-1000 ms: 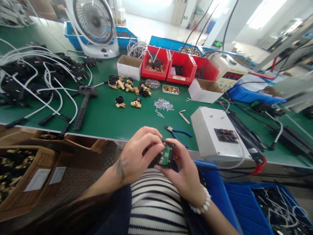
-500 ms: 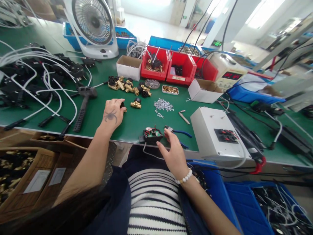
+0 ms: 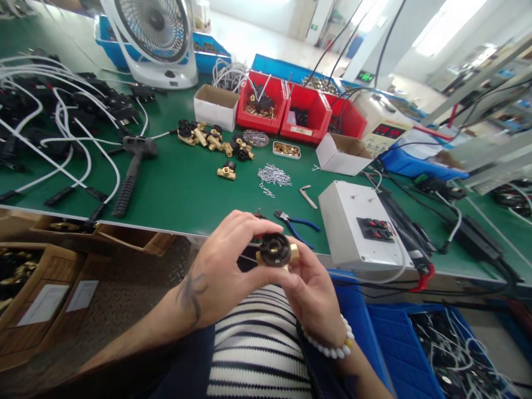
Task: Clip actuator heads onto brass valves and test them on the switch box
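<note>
Both of my hands meet above my lap at the table's near edge. My left hand (image 3: 224, 266) and my right hand (image 3: 313, 288) are closed together on a brass valve (image 3: 276, 252) with a black round cap facing up. Just behind my fingers, at the table edge, a small black part with red bits (image 3: 258, 215) is mostly hidden. More brass valves (image 3: 211, 141) with black caps lie in a loose group farther back, one brass valve (image 3: 226, 172) apart from them.
Blue-handled pliers (image 3: 297, 224) and a white switch box (image 3: 359, 227) lie right of my hands. A pile of wire clips (image 3: 274, 176), red bins (image 3: 285, 111), cardboard boxes, a fan (image 3: 153, 39), black cable assemblies (image 3: 62, 127) at left, blue crates (image 3: 399, 354) at lower right.
My left hand took a brass valve from the table and brought it back to my lap. My right hand left the black circuit part on the table edge and joined the left on the valve.
</note>
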A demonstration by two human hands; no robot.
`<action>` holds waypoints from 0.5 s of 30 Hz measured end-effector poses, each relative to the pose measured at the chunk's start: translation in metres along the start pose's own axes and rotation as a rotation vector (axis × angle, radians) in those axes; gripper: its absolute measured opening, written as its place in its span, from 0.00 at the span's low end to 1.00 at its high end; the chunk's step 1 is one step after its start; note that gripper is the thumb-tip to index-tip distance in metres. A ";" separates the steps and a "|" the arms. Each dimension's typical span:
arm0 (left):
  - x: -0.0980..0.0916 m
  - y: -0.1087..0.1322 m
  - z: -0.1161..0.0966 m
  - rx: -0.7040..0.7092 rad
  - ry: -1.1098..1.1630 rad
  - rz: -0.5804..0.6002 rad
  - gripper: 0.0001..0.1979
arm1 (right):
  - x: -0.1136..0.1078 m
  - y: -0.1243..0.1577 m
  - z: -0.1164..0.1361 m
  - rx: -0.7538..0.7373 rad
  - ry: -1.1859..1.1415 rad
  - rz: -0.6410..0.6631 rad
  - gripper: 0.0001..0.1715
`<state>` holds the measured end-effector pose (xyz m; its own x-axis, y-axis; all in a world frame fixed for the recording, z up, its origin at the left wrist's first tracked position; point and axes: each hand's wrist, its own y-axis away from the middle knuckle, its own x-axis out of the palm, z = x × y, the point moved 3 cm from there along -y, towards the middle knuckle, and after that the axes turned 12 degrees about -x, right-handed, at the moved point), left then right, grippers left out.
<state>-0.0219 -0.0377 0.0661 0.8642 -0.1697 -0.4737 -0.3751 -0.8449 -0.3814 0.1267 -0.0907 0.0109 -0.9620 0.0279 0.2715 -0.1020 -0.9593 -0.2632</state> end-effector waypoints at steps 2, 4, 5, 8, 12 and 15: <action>0.003 0.004 -0.006 0.031 0.024 -0.014 0.19 | -0.002 0.004 0.006 -0.034 0.004 -0.001 0.25; 0.004 0.006 -0.007 0.044 0.054 -0.022 0.21 | -0.003 0.007 0.008 -0.043 0.031 0.012 0.25; 0.005 0.007 -0.007 0.047 0.071 -0.023 0.22 | -0.004 0.009 0.008 -0.036 0.053 0.014 0.26; 0.006 0.008 -0.007 0.057 0.108 -0.026 0.22 | -0.006 0.012 0.007 0.004 0.069 0.027 0.27; 0.006 0.011 -0.010 0.098 0.121 -0.015 0.23 | -0.003 0.013 0.010 0.011 -0.054 0.054 0.22; 0.003 0.013 -0.013 0.137 0.125 0.009 0.23 | -0.001 0.011 0.014 0.012 -0.111 0.064 0.21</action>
<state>-0.0201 -0.0561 0.0697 0.8925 -0.2458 -0.3783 -0.4176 -0.7674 -0.4865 0.1300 -0.1057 0.0210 -0.9326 -0.0640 0.3551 -0.0377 -0.9615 -0.2723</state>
